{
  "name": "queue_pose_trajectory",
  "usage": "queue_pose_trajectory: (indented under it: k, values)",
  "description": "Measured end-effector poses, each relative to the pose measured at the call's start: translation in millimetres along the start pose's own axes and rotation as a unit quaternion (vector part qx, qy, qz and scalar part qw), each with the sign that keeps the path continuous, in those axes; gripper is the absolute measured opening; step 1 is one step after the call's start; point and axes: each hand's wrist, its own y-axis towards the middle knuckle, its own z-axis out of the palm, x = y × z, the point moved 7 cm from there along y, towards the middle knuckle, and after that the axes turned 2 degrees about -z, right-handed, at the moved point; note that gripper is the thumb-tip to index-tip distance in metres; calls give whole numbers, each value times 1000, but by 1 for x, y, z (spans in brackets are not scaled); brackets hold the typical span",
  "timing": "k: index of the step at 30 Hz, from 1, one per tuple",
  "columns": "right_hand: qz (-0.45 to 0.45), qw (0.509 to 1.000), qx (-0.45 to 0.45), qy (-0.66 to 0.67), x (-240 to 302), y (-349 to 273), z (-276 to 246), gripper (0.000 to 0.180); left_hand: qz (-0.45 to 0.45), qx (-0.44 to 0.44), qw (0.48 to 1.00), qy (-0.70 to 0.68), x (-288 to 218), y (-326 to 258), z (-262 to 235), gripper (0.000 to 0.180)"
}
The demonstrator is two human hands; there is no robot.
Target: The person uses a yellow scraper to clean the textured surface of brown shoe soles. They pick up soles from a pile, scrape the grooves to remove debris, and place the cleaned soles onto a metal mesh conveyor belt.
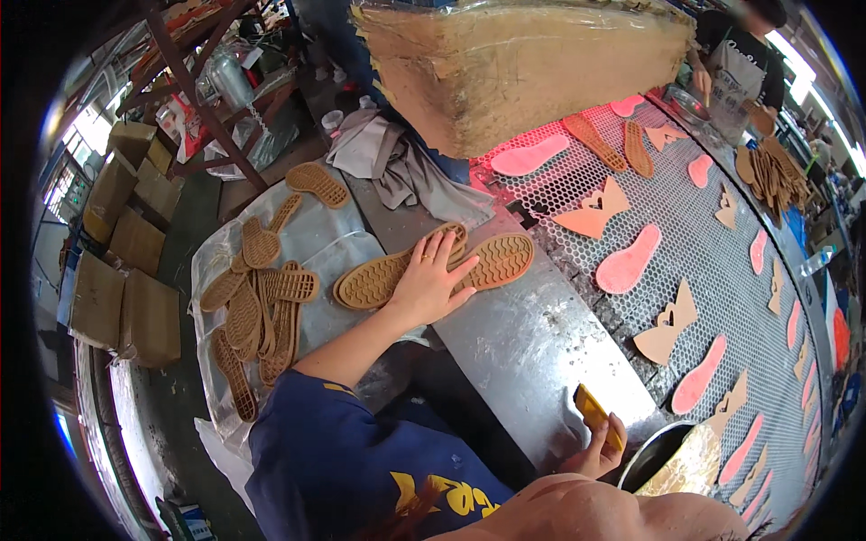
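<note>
My left hand (428, 287) lies with its fingers stretched and spread over two brown rubber shoe soles at the edge of the metal table. One shoe sole (365, 281) reaches out to the left of the hand, and the other shoe sole (503, 260) shows its zigzag tread on the right. Low in the view, my right hand (597, 455) is closed around a flat yellow tool (591, 408); its working end cannot be made out. Beside that hand stands a round pot (657, 455) with a pale, crusted side.
Several loose brown soles (262, 307) are heaped on plastic sheeting at left. A moving-belt-like mesh surface (577, 311) carries pink insoles (629, 260) and tan cut-outs (669, 323). A large brown hood (523, 72) overhangs it. Grey cloth (388, 162) lies beside it; a person (740, 68) stands far right.
</note>
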Motion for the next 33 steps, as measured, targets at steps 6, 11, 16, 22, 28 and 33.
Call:
queue_pose_trajectory:
  k: [6, 11, 16, 22, 28, 33]
  values:
    - [-11, 1000, 3, -13, -1, -1, 2, 14, -3, -5, 1000, -1, 2, -1, -3, 53]
    - [-2, 1000, -9, -11, 4, -2, 1, 14, 1, -12, 1000, -5, 3, -1, -5, 53]
    - [-15, 1000, -20, -15, 3, -1, 0, 14, -7, -19, 1000, -5, 3, -1, -8, 52]
    - [-19, 999, -26, -11, 4, -1, 2, 15, -2, -61, 968, -243, 24, -9, 9, 50]
    - [-9, 1000, -30, 0, -3, 0, 2, 16, 34, -10, 995, -88, -3, -3, -1, 52]
    - [-18, 1000, -16, -4, 1, 0, 3, 16, 52, 14, 997, -55, -4, -2, 4, 54]
